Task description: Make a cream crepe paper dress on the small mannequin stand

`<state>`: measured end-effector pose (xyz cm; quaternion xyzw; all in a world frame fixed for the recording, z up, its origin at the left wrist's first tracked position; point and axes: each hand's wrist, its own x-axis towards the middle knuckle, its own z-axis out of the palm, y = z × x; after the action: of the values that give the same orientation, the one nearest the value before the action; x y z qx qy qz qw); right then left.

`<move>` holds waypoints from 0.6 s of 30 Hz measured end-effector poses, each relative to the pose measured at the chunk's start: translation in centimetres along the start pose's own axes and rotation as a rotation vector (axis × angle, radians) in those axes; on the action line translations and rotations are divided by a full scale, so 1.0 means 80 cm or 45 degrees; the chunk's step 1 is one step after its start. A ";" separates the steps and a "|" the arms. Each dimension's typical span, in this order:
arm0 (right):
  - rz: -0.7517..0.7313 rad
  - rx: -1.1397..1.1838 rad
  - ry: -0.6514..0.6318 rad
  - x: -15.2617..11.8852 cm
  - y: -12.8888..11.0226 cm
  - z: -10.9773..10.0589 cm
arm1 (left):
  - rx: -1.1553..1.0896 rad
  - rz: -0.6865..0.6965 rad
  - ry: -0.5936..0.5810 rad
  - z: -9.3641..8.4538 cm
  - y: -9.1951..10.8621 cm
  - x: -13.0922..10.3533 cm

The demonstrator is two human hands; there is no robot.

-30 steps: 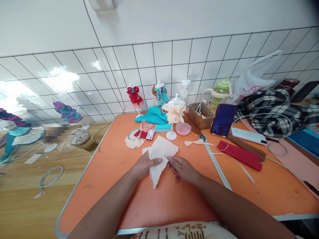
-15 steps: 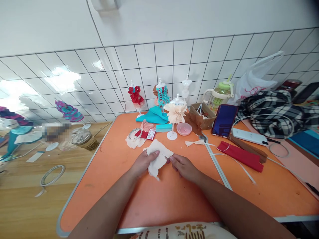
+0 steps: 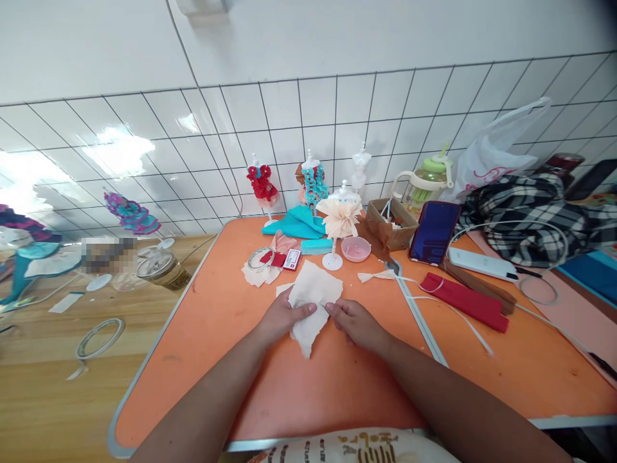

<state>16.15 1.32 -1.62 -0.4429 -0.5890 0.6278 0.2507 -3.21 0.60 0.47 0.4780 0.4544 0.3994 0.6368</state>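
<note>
Between my hands is a pale cream piece of crepe paper [image 3: 311, 286] with torn, uneven edges. My left hand [image 3: 282, 316] grips its left side, thumb on top and fingers hidden beneath. My right hand [image 3: 354, 321] pinches its right edge between thumb and finger. Just beyond the paper, a small white mannequin wears a pleated peach paper skirt [image 3: 339, 217]. A roll of tape [image 3: 261, 258] lies on peach paper scraps [image 3: 260, 275] to the left, beside a small red and white box [image 3: 292, 260]. A pink bowl [image 3: 356, 249] sits right of the mannequin stand.
More dressed mannequins, one in red [image 3: 261, 183] and one in turquoise [image 3: 314, 183], stand by the tiled wall. A phone [image 3: 434, 233], a cardboard box [image 3: 393, 223], red folded paper [image 3: 463, 302] and a white power bank [image 3: 483, 265] occupy the right side. Another tape roll [image 3: 100, 339] lies on the wooden table.
The crepe paper has turned and spread wider between my hands, its lower point hanging a little nearer to me. My left thumb has moved lower on it. Both hands keep their hold.
</note>
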 end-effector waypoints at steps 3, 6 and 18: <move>0.015 0.016 0.008 0.001 0.002 0.000 | 0.006 0.005 0.019 0.001 0.001 0.000; 0.015 0.010 0.013 0.000 0.001 0.001 | 0.041 0.016 0.073 0.003 0.001 -0.001; -0.073 -0.087 0.012 -0.004 -0.003 0.006 | 0.109 0.017 0.034 0.010 0.001 -0.002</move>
<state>15.85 0.87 -1.32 -0.4371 -0.6212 0.5980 0.2559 -2.51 0.25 0.68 0.5024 0.4765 0.3902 0.6069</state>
